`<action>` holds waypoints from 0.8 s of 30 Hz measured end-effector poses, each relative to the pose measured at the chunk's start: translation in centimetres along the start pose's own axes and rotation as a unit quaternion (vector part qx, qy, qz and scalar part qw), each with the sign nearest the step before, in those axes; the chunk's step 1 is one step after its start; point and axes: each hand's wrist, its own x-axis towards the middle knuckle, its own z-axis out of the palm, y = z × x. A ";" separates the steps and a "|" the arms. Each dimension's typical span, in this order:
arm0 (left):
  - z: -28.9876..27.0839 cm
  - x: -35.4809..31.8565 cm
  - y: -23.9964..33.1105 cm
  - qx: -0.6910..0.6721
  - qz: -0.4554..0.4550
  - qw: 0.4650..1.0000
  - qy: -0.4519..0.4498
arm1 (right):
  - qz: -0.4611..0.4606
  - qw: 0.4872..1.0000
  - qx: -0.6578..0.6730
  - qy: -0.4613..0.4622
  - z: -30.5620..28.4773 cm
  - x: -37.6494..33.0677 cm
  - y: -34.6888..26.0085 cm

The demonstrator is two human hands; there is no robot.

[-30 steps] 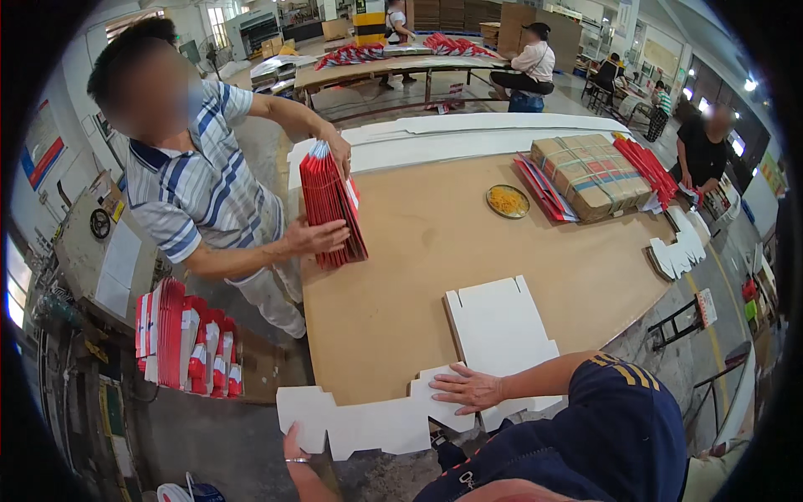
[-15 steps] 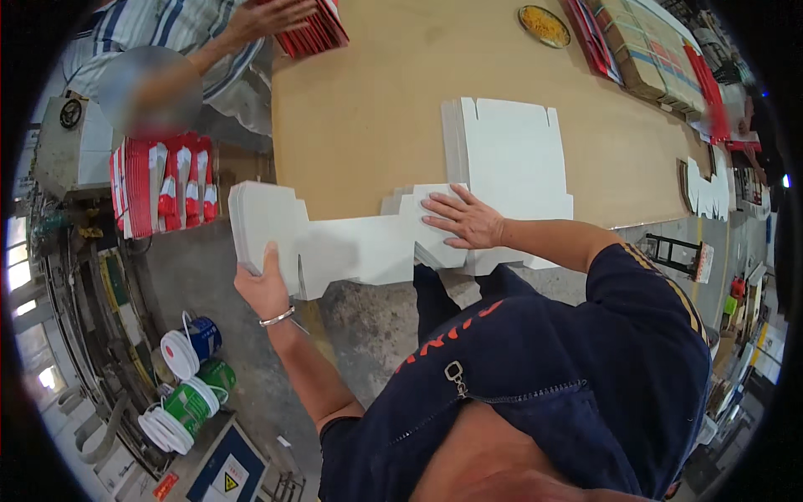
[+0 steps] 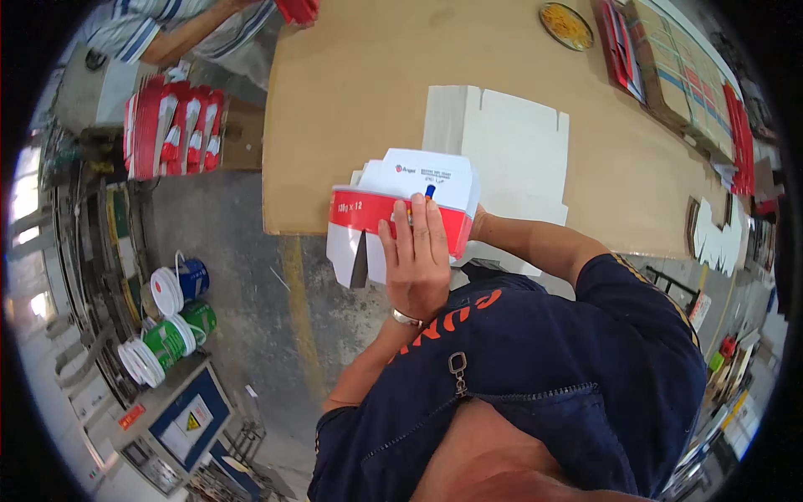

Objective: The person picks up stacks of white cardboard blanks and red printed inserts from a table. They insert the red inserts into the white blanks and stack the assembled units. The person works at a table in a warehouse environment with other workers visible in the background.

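Note:
Folded cardboard box blanks, printed red and white on the side now showing, stand over the table's near edge. My left hand lies on their printed face, fingers stretched out and close together; a bracelet circles its wrist. Behind the right end of these blanks is my right hand, its fingers hidden by the cardboard. Just beyond, a stack of plain white box blanks lies on the brown table.
A person's arm reaches in at the far left, above bundled red-and-white cartons. A dish of rubber bands and a strapped bundle of cardboard sit at the back right. Buckets stand on the floor left.
The left end of the white blanks has been folded over to the right, turning up the printed side. My left hand moved right with it; my right hand went behind the cardboard.

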 end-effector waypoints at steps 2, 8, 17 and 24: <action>-0.8 0.4 -1.2 -0.044 -0.035 0.998 0.015 | -0.027 0.967 -0.253 -0.020 -0.1 -0.1 -3.3; -7.1 2.1 -15.0 -0.442 -0.186 0.877 -0.034 | -0.036 0.818 -0.574 -0.007 -0.3 0.1 -4.2; 6.8 -7.8 -39.2 -0.832 -0.258 0.488 0.043 | 0.023 0.793 -0.605 -0.064 0.9 1.1 -3.8; 11.8 -6.8 -40.2 -0.708 -0.429 0.559 0.051 | 0.039 0.791 -0.607 -0.067 0.5 1.0 -4.1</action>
